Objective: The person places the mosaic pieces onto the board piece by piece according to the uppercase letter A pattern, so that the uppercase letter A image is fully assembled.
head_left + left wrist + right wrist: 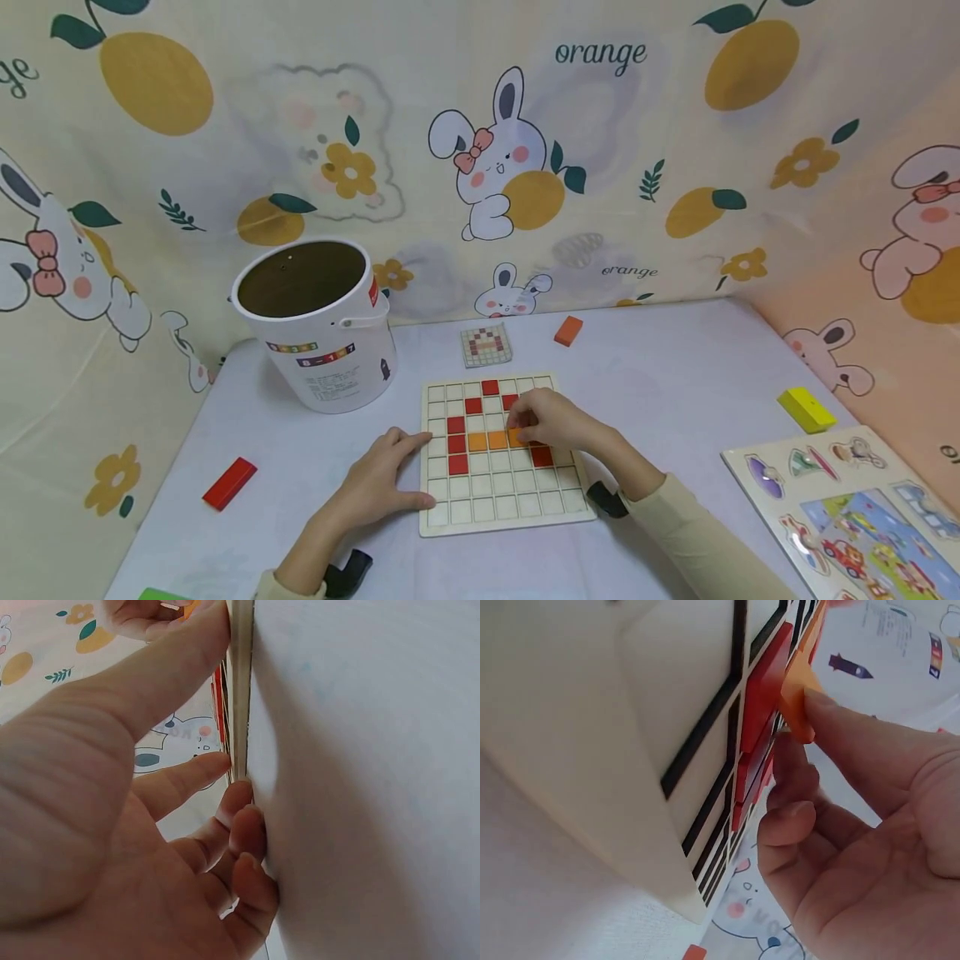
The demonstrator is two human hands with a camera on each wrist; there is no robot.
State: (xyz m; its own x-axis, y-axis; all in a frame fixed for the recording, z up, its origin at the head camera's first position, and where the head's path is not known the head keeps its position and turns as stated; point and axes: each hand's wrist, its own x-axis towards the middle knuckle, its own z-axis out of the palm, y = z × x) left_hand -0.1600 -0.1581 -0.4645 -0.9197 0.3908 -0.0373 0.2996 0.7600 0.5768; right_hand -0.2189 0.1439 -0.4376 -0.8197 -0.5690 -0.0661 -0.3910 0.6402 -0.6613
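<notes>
A cream grid board lies flat on the table, with several red tiles set in an arch shape. Two orange tiles sit side by side in a row between the red ones. Between thumb and fingers, my right hand pinches another orange tile at the right end of that row. The tile is tilted in the right wrist view. My left hand rests at the board's left edge, thumb and index finger spread against it; the left wrist view shows the fingertips along that edge.
Behind the board lie a small pattern card and an orange block. A white bucket stands back left, a red block left. At right are a yellow block and a picture puzzle board.
</notes>
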